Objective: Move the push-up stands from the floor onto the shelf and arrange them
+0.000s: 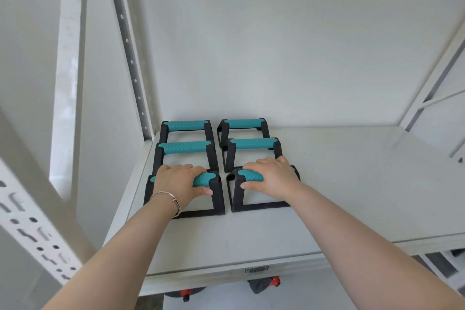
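Several black push-up stands with teal grips stand in two columns on the white shelf (352, 184), near its left back corner. My left hand (177, 182) is wrapped around the teal bar of the front left stand (216, 199), which rests on the shelf. My right hand (270, 175) is closed over the bar of the front right stand (235, 194), level with the left one. Behind them stand the middle left stand (185, 147), the middle right stand (253, 143), the back left stand (186, 125) and the back right stand (242, 123).
A perforated metal upright (130, 58) rises at the shelf's left back corner, and another slotted post (30, 229) stands near at the left. The white wall is close behind. Dark objects with red parts (264, 284) lie under the shelf's front edge. A barcode label (256, 270) is on that edge.
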Motion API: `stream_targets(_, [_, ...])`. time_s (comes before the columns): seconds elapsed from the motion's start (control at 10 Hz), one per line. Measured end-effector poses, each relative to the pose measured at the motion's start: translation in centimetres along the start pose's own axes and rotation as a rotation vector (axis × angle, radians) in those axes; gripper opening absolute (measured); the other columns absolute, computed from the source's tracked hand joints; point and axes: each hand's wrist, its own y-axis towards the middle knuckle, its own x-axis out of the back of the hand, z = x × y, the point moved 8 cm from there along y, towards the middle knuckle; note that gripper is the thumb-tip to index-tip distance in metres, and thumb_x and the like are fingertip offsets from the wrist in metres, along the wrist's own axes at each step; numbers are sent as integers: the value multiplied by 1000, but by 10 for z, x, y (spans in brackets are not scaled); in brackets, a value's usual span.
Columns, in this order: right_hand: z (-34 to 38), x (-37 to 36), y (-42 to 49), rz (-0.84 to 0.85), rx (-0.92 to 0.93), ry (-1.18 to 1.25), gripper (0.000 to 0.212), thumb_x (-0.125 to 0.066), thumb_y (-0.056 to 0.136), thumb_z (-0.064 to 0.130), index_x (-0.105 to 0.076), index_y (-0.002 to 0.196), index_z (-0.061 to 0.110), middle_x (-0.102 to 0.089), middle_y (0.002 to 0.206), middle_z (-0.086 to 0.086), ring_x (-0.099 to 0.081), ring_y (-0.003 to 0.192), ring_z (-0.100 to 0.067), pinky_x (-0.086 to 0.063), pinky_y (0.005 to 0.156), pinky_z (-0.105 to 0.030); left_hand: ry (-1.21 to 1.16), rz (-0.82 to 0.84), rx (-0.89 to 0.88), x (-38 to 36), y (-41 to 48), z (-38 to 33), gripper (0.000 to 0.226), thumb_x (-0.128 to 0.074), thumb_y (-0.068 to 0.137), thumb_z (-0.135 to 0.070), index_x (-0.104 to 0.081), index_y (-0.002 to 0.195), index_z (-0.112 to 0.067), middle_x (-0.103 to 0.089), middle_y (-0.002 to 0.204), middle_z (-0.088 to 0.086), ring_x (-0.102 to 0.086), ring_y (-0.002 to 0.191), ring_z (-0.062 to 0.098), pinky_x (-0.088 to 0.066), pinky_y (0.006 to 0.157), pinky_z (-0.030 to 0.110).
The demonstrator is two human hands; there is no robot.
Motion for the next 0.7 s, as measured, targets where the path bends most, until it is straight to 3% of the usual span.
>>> stream_targets(0.3, [2, 1, -2, 13, -14, -39, 57, -38, 84, 76, -50, 126, 40, -62, 115, 8, -48, 108, -19, -35, 96, -43, 46, 9, -16, 6, -6, -3, 61, -40, 81, -77, -47, 129, -40, -62, 108, -12, -56, 102, 16, -37, 93, 39])
stream_targets(0.5, [-1, 6, -9, -32, -82, -14, 72, -43, 83, 75, -39, 142, 33, -49, 139, 1, -41, 130, -24, -29, 111, -45, -25, 68, 26, 10, -7, -3, 68, -35, 84, -76, -41, 138, -35, -56, 127, -5, -50, 119, 22, -34, 106, 44])
stream_targets(0.6, [-3, 11, -17, -162, -117, 13, 72, -42, 86, 71, -38, 144, 28, -47, 143, 0, -39, 133, -24, -28, 113, -44, -61, -6, 73, 16, -9, -12, 70, -34, 87, -72, -36, 143, -30, -47, 142, -3, -42, 131, 23, -29, 113, 45])
stream_targets(0.7, [-17, 20, -35, -387, -182, 23, 63, -50, 89, 60, -46, 140, 22, -55, 135, -3, -48, 126, -25, -33, 109, -42, -95, -168, 148, 26, -17, -42, 71, -35, 91, -65, -30, 148, -23, -38, 151, 2, -30, 142, 25, -24, 117, 48])
